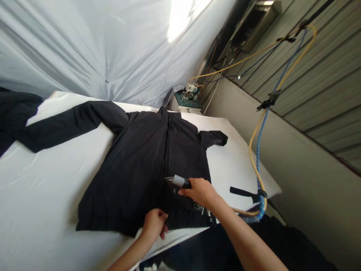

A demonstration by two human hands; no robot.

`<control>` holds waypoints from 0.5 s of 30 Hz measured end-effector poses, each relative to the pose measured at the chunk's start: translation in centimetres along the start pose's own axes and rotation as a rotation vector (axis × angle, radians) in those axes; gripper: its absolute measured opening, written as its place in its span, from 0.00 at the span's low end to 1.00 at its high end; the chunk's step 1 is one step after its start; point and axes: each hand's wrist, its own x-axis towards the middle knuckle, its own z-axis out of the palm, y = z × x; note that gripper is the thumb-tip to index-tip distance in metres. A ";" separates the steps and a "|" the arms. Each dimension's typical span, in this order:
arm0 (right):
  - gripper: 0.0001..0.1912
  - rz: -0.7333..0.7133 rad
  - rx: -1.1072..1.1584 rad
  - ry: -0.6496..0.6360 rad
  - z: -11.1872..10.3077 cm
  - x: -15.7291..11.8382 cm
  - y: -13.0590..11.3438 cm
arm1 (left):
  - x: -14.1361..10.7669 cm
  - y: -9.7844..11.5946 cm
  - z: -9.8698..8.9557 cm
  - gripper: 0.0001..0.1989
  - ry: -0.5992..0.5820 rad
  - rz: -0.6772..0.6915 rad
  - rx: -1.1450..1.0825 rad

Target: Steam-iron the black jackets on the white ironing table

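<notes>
The left hand [153,224] pinches the black jacket [143,169] hem taut at six o'clock while the right hand [199,192], clamped on the iron [180,188], presses it flat.

We are in a garment pressing workshop: a wide white padded ironing table [50,195] fills the room. Above its far right corner, blue and yellow hoses [261,131] hang from corrugated metal wall panels [324,86]; behind it hangs white sheeting [84,45].

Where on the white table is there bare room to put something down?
Bare white padded table lies left of the black jacket, below its long sleeve, and right of it. The near edge is crowded: left hand, right hand, steam iron.
</notes>
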 end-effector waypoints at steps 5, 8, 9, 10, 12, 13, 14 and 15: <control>0.22 0.124 -0.017 0.095 -0.1 -1.1 2.0 | 0.3 1.0 -0.9 0.05 0.079 0.051 0.154; 0.23 0.201 -0.019 0.130 -0.5 -1.3 3.1 | 0.0 1.1 -2.7 0.02 0.124 0.142 0.274; 0.23 0.217 -0.012 0.139 -0.6 -1.4 3.2 | -0.1 1.1 -3.2 0.02 0.128 0.158 0.313; 0.24 0.229 -0.003 0.144 -0.6 -1.5 3.3 | -0.3 1.1 -3.6 0.02 0.122 0.165 0.350; 0.24 0.237 0.019 0.153 -0.6 -1.6 3.3 | -0.8 1.2 -4.5 0.03 0.090 0.168 0.411; 0.24 0.236 0.030 0.158 -0.5 -1.6 3.3 | -1.0 1.3 -5.2 0.03 0.069 0.182 0.430; 0.24 0.231 0.043 0.163 -0.4 -1.5 3.4 | -1.2 1.4 -6.3 0.04 0.066 0.218 0.441; 0.24 0.224 0.062 0.168 -0.3 -1.4 3.6 | -1.2 1.4 -7.8 0.04 0.099 0.280 0.447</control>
